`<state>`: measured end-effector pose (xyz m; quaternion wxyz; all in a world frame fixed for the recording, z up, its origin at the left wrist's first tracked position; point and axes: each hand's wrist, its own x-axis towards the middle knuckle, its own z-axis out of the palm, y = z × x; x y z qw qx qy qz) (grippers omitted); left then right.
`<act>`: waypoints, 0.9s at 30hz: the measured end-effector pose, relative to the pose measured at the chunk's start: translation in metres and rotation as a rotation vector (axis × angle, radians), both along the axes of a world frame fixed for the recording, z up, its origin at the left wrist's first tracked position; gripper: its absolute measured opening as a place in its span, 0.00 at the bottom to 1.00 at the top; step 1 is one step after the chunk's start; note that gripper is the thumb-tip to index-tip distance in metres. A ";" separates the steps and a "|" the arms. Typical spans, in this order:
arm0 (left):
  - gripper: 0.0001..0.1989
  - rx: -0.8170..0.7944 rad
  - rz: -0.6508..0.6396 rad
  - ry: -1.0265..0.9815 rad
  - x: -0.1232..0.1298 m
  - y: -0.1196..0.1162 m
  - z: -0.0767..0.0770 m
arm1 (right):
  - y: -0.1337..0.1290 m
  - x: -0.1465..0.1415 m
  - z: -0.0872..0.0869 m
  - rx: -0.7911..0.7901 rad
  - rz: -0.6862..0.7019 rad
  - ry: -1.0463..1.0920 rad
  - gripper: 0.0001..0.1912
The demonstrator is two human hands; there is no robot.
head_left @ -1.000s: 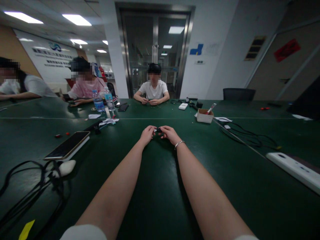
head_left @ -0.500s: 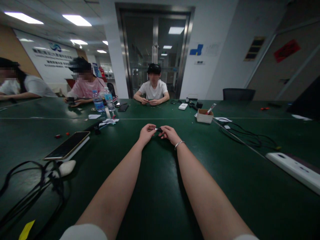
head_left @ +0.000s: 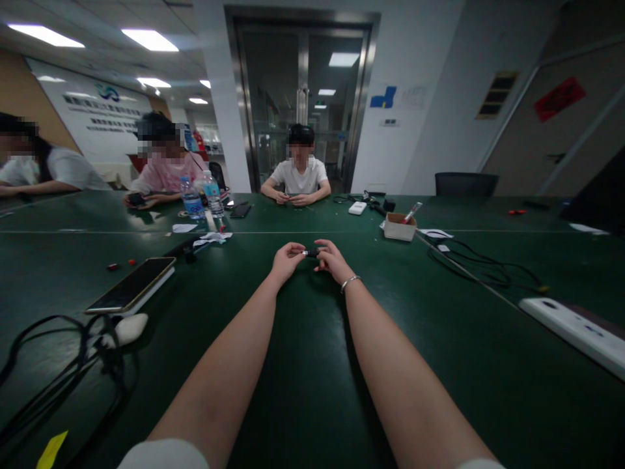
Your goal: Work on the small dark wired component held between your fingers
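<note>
Between my two hands, just above the green table [head_left: 303, 365], is a small dark object [head_left: 311, 253] with a light, silvery left end. My left hand [head_left: 288, 259] pinches that light end between thumb and fingers. My right hand [head_left: 333, 260], with a silver bracelet at its wrist, is at the dark right end; its index finger is raised off the object and its fingers are apart. Whether its other fingers touch the object is too small to tell.
At left lie a phone [head_left: 131, 284], black cables [head_left: 100, 345] and a white mouse-like object [head_left: 127, 329]. Bottles [head_left: 213, 195] stand further back. A small box [head_left: 400, 228] and a white power strip [head_left: 576, 332] are at right. Several people sit around the table.
My right hand's fingers have opened and its index finger has lifted, so more of the dark object shows. My left hand has stayed in place.
</note>
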<state>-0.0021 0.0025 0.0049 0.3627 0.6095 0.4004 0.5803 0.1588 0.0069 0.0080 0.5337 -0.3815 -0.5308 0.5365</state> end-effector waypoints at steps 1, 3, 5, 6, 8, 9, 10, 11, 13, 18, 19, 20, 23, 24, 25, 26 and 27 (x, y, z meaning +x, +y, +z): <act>0.10 -0.005 0.003 -0.005 0.000 0.000 0.000 | 0.000 0.000 0.000 -0.005 -0.002 -0.005 0.12; 0.10 -0.013 0.002 -0.011 0.000 0.001 -0.001 | 0.000 0.000 0.000 -0.014 0.011 -0.039 0.08; 0.10 -0.012 0.004 -0.008 -0.001 0.003 -0.002 | 0.000 0.000 0.000 -0.010 0.027 -0.058 0.08; 0.09 -0.013 0.008 -0.006 -0.001 0.004 -0.003 | 0.000 0.000 0.000 -0.006 0.027 -0.051 0.08; 0.09 -0.013 0.015 -0.007 -0.001 0.005 -0.003 | -0.001 0.000 0.000 -0.004 0.005 -0.018 0.12; 0.09 -0.014 0.018 -0.009 -0.001 0.005 -0.003 | -0.001 0.000 0.000 -0.008 -0.007 -0.005 0.12; 0.09 -0.014 0.018 -0.011 -0.001 0.005 -0.003 | 0.000 0.000 0.001 -0.015 -0.012 -0.003 0.11; 0.09 -0.012 0.014 -0.012 -0.001 0.005 -0.003 | 0.000 -0.001 0.001 -0.027 -0.011 -0.010 0.09; 0.09 -0.012 0.007 -0.008 -0.001 0.004 -0.002 | 0.000 -0.001 0.001 -0.043 -0.004 -0.026 0.08; 0.09 -0.020 0.023 0.001 -0.001 0.004 -0.002 | 0.000 -0.001 0.002 -0.051 -0.025 0.012 0.14; 0.09 -0.021 0.024 -0.001 -0.001 0.004 -0.002 | 0.000 -0.001 0.002 -0.063 -0.025 0.009 0.12; 0.09 -0.022 0.021 -0.002 -0.001 0.004 -0.001 | 0.000 -0.001 0.002 -0.073 -0.021 0.000 0.09; 0.08 -0.023 0.021 -0.002 -0.001 0.004 -0.001 | -0.001 -0.001 0.003 -0.050 -0.001 -0.011 0.10; 0.08 -0.024 0.024 0.000 -0.001 0.004 -0.001 | -0.001 -0.001 0.003 -0.033 0.003 -0.002 0.12; 0.08 -0.024 0.026 0.001 -0.001 0.004 -0.001 | -0.001 0.000 0.003 -0.020 0.001 0.010 0.14; 0.08 -0.026 0.028 0.001 -0.001 0.004 -0.001 | -0.001 0.000 0.003 -0.016 -0.002 0.020 0.14; 0.08 -0.028 0.029 0.000 -0.001 0.004 -0.001 | -0.001 0.000 0.003 -0.020 -0.006 0.021 0.13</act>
